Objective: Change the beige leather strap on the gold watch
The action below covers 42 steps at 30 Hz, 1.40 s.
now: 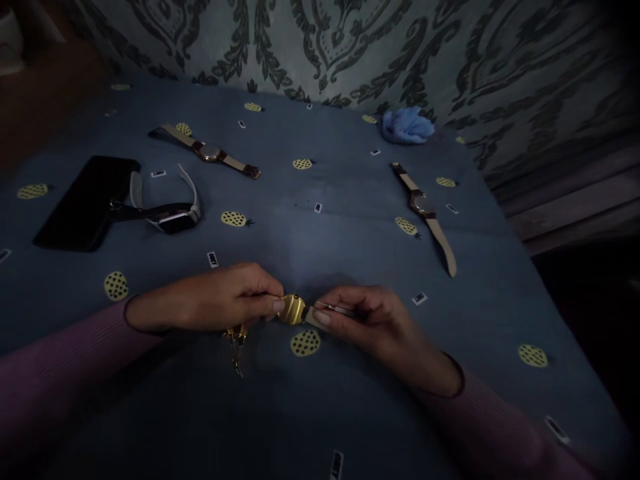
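Note:
At the near middle of the table, a gold-coloured watch (293, 310) is held between my two hands. Thumb and fingers of my left hand (225, 300) are closed on the left side of its case. Below that hand shows a thin gold metal piece (237, 347); its link to the watch is hidden. My right hand (375, 320) pinches the pale strap (314, 318) at the case's right side. A slim metal tool (336, 308) also lies in the right fingers, its tip near the strap.
A watch with a strap (210, 153) lies back left, another watch (423, 203) on the right. A black phone (85, 207) and a smartwatch (177, 220) with a grey band sit at left. A crumpled blue cloth (407, 125) rests near the patterned wall.

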{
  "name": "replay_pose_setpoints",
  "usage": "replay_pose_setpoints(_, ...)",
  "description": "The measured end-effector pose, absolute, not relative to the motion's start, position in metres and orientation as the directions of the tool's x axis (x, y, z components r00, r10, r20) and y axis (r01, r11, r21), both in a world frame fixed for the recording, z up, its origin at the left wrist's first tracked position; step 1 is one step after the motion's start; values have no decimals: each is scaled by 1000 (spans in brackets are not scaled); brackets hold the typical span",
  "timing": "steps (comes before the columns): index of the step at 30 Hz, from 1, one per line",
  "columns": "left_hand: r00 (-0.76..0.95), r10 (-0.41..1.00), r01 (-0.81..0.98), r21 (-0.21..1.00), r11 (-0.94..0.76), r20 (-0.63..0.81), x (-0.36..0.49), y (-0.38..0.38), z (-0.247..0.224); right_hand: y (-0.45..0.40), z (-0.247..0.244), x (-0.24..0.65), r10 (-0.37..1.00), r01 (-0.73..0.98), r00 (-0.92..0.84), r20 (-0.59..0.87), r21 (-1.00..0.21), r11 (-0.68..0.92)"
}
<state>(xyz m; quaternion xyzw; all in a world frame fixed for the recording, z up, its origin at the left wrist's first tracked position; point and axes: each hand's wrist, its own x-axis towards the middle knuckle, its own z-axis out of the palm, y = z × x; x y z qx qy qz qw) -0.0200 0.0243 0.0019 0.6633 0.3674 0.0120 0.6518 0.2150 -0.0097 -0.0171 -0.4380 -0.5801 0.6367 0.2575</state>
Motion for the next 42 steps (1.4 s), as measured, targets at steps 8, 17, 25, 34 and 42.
replay_pose_setpoints(8, 706, 463, 515, 837, 184, -536, -21, 30, 14, -8, -15, 216, 829, 135, -485, -277, -961, -242)
replay_pose_setpoints(17, 768, 381, 465, 858, 220, -514, -22, 34, 14, -3, -15, 220, 748, 124, -574, -333, -938, -323)
replay_pose_setpoints(25, 791, 358, 449, 868, 211, -496, -21, 35, 11, -2, -13, 221, 708, 170, -612, -352, -933, -316)
replay_pose_setpoints(34, 794, 362, 445, 872, 202, -489, -21, 35, 13, 1, -12, 220, 692, 175, -628, -356, -931, -320)
replay_pose_setpoints(42, 798, 339, 451, 867, 213, -498, -22, 35, 11, 1, -11, 219, 699, 151, -625, -347, -933, -328)
